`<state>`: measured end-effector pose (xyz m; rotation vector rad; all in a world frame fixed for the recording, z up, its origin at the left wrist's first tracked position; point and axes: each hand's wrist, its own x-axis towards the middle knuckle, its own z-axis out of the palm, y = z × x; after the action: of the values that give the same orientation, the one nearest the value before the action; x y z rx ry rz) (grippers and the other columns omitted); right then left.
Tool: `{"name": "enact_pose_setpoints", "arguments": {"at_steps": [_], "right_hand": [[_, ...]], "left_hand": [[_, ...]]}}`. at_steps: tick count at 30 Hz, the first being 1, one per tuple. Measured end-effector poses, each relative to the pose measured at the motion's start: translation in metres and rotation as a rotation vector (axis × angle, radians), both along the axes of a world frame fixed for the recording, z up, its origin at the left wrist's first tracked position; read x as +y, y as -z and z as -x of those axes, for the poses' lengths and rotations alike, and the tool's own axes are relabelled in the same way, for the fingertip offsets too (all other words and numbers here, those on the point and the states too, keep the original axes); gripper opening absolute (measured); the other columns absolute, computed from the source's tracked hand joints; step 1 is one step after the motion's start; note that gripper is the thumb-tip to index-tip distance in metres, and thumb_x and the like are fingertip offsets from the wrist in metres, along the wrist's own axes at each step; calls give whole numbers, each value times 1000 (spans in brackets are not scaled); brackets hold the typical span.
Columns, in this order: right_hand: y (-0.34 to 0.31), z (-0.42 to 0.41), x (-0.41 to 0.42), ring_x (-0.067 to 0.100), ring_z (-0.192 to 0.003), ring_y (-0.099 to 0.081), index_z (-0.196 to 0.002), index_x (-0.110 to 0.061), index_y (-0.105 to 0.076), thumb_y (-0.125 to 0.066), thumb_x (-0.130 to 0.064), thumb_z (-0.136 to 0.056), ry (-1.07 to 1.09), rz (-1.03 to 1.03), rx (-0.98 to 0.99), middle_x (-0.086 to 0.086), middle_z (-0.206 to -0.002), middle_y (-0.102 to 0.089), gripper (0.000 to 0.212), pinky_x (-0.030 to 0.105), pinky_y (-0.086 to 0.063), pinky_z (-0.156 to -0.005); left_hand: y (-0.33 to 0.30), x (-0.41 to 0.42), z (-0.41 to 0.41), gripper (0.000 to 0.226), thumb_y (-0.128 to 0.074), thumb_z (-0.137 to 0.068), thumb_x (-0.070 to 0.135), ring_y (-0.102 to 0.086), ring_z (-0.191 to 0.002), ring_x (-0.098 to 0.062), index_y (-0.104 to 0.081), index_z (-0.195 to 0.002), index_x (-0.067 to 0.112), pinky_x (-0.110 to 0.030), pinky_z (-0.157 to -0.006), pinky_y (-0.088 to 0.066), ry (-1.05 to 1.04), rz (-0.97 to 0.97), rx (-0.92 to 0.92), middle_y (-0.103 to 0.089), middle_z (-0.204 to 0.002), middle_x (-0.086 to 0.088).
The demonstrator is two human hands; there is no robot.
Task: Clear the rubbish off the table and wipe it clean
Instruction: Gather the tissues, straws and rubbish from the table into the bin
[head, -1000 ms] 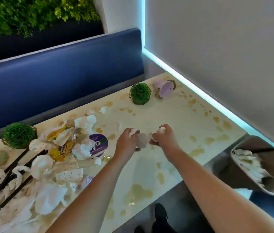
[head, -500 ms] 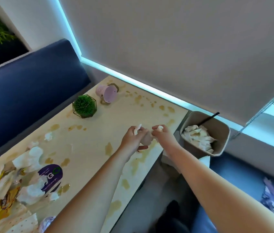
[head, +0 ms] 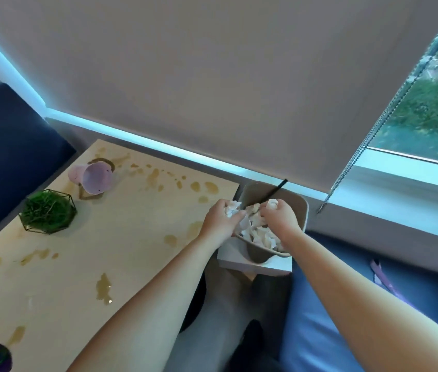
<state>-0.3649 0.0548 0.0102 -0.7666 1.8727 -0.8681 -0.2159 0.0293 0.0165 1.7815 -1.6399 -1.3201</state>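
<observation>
White tissue wads (head: 230, 208) gripped by both hands (head: 220, 218) over beige bin (head: 302, 210).

Single head cam, wide-angle, no 2nd view so no overlap. Looks fwd + down along both forearms, hands close, mid-frame. Table (head: 132, 237) takes lower left, bin (head: 302, 210) centre, blind (head: 212, 76) fills top, window (head: 427, 111) at right edge.

— What stood at the far end?
— A green grass ball in a wire frame (head: 48, 211), with a tipped pink pot (head: 93, 176) near it.
— And beyond?
— A navy bench back (head: 6, 146), a drawn roller blind (head: 212, 76), its bead chain (head: 360, 146), greenery through the window (head: 432, 103).
</observation>
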Motion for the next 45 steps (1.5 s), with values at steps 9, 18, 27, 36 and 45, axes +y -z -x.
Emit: {"name": "enact_pose_setpoints", "arguments": {"at_steps": [9, 18, 27, 36, 45], "right_hand": [[30, 64, -3, 23, -103, -57, -139, -10, -31, -53, -36, -94, 22, -132, -92, 8, -118, -56, 57, 36, -48, -85], [45, 79, -22, 18, -62, -47, -79, -5, -56, -31, -31, -64, -3, -91, -63, 2, -60, -56, 39, 29, -43, -61], [60, 77, -38, 21, -100, -58, -142, -19, -43, -52, -31, -95, -198, -163, 168, 11, -144, -42, 49, 16, -42, -66], [33, 18, -32, 17, -81, -56, -147, -25, -37, -49, -29, -95, -432, -121, 257, 4, -137, -53, 53, 23, -44, -59], [-18, -108, -12, 19, -96, -61, -146, -26, -42, -49, -31, -99, -719, -8, 254, 3, -144, -48, 47, 27, -46, -68]], "left_hand": [[39, -20, 55, 54, -67, -86, 47, -46, -102, -16, -41, -125, 19, -32, -89, -46, 102, -43, -167, -36, -121, 2], [57, -34, 82, 70, -61, -84, 24, -24, -136, -21, -31, -147, 31, -30, -103, -32, 93, -176, -132, -24, -146, -3], [61, -39, 66, 40, -52, -98, 23, -49, -122, -10, -48, -137, 30, -25, -96, -46, 87, -81, -6, -50, -140, 7], [34, -21, 9, 35, -50, -97, 19, -52, -121, -11, -55, -131, 28, -23, -95, -40, 24, 47, -73, -57, -132, 8], [-7, 27, -119, 41, -49, -98, 33, -45, -127, -21, -47, -139, 30, -41, -102, -42, -34, 102, -378, -50, -138, 2]]}}
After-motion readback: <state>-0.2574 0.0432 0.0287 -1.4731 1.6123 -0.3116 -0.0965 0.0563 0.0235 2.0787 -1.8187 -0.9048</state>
